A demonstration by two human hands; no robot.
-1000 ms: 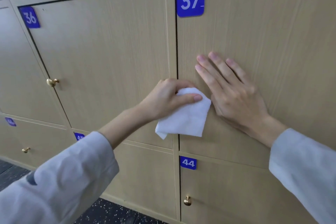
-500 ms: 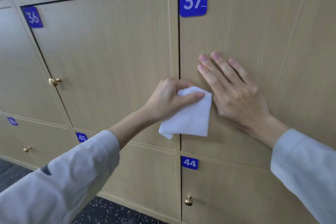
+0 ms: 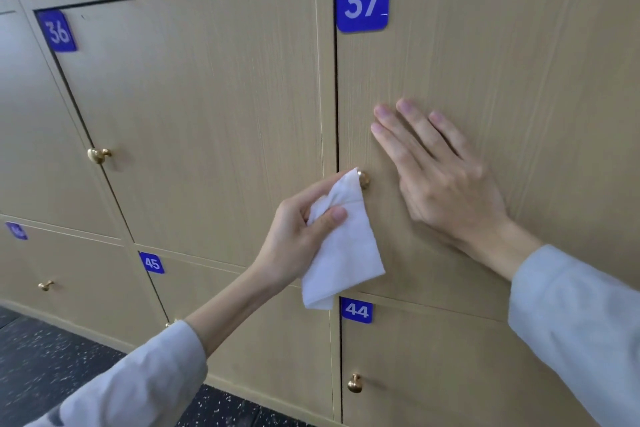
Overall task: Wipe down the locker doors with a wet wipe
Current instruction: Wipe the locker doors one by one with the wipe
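Nearest, the left hand [image 3: 298, 229] pinches a crumpled white wet wipe [image 3: 341, 253], its long axis hanging downward and its top corner touching the small brass knob [image 3: 363, 179] of the pale wood-grain locker door 37 [image 3: 485, 80]. Just beyond and to the right, the right hand [image 3: 446, 184] lies flat on that door, fingers straight and spread (so the left is likely the wiping hand).

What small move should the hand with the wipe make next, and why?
Probably rub the wipe around the knob of door 37: the left hand holds its top corner right at the knob, while the right hand lies flat on that door.
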